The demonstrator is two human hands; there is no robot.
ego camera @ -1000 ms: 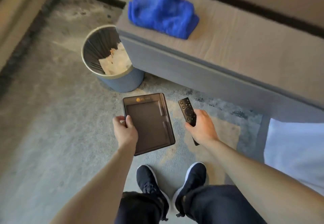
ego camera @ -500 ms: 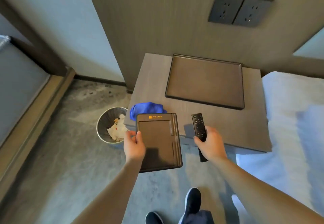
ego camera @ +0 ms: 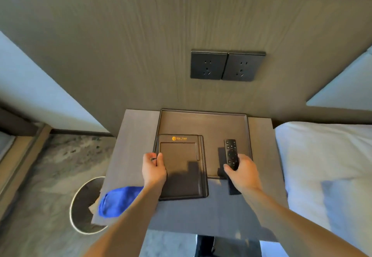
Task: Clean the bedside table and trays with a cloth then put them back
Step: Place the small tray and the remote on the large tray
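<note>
Carried forward since half a second earlier: small tray and remote, then short of the near edge of the bedside table, now over the tabletop.

Left hand gripping the small tray at its left edge, thumb on top of the rim, fingers curled round the side. Small tray dark and rectangular, with an orange logo at its far end. Far half overlapping the near-left part of the large tray, near half over bare tabletop. Impossible to tell whether set down or held just above.

Right hand clamped on the remote, fingers wrapped round its middle. Button end pointing toward the wall, over the near-right part of the large tray. Near end sticking out below the hand, over bare tabletop.

Large tray lying flat against the far edge of the tabletop, just below the wood wall panel.

Blue cloth bunched at the near-left corner of the tabletop, partly hidden behind the left forearm.

Round waste bin on the floor at the table's left edge, partly tucked under the near-left corner, with crumpled paper inside. Two dark wall sockets side by side on the panel above the table. White bed along the table's right edge.
</note>
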